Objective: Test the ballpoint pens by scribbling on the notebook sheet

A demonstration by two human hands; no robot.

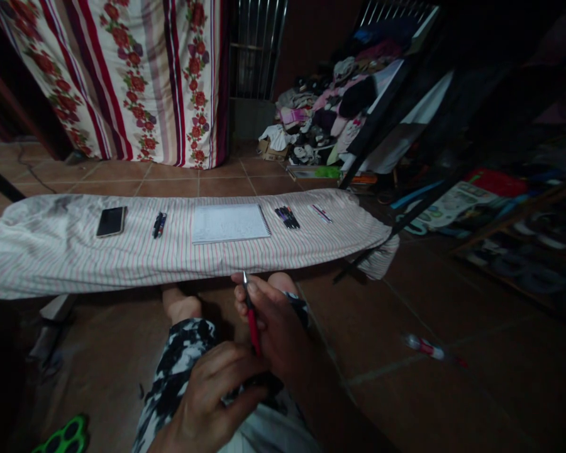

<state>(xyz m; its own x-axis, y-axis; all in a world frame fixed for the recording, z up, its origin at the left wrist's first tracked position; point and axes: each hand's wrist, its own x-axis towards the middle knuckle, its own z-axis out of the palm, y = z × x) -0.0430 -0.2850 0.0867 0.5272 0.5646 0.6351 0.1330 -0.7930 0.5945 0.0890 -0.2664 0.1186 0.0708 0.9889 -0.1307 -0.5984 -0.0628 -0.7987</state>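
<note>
Right hand (276, 324) clamped on red pen (251, 321); left hand (214, 387) by its lower end, grip unclear. Notepad (230, 223) on bench (179, 253).

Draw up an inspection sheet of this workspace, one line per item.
Surface: striped cloth, wrinkled, bearing a spiral notebook.
Job's things: red pen, metal tip upward.
Clutter: phone and dark pens left of the notebook, more pens right.
Hands: right hand grips the pen; left hand near its lower end, contact unclear.
Cables: thin dark cord on the floor, left.
Surroundings: floral curtain, clothes heap behind.
</note>
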